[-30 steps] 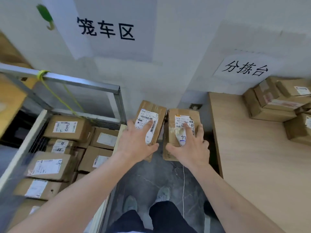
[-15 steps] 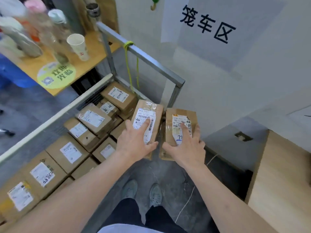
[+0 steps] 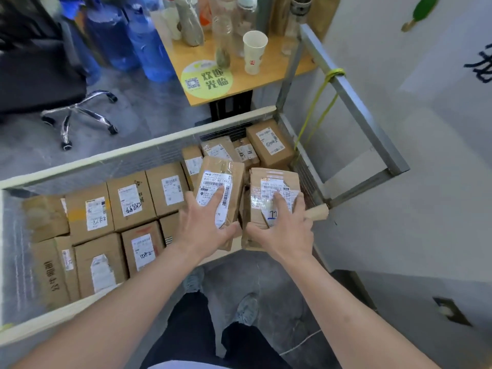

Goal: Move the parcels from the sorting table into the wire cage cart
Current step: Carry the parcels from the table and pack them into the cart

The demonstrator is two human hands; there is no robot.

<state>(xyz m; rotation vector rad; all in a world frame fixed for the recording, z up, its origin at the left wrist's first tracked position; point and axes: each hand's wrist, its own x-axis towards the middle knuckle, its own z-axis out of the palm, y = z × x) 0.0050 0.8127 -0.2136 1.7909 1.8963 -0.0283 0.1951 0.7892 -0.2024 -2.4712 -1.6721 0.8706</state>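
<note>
I hold two brown cardboard parcels with white labels side by side over the right end of the wire cage cart [image 3: 138,153]. My left hand [image 3: 205,230] grips the left parcel [image 3: 226,171] from on top, thumb round its near right edge. My right hand [image 3: 282,230] grips the right parcel [image 3: 269,174], whose label bears blue handwriting. Both parcels hang above the cart's near rail. Several labelled parcels [image 3: 133,201] lie packed on the cart's floor. The sorting table is out of view.
Beyond the cart stands a wooden side table [image 3: 245,81] with a paper cup [image 3: 254,51] and bottles. Blue water jugs [image 3: 149,43] and an office chair [image 3: 53,83] are at the far left. A white wall [image 3: 426,182] runs along the right. My feet stand on the grey floor.
My view has swung left from the sorting table to the cart. Both hands have carried the two parcels along, from in front of the wall to above the cart's right end.
</note>
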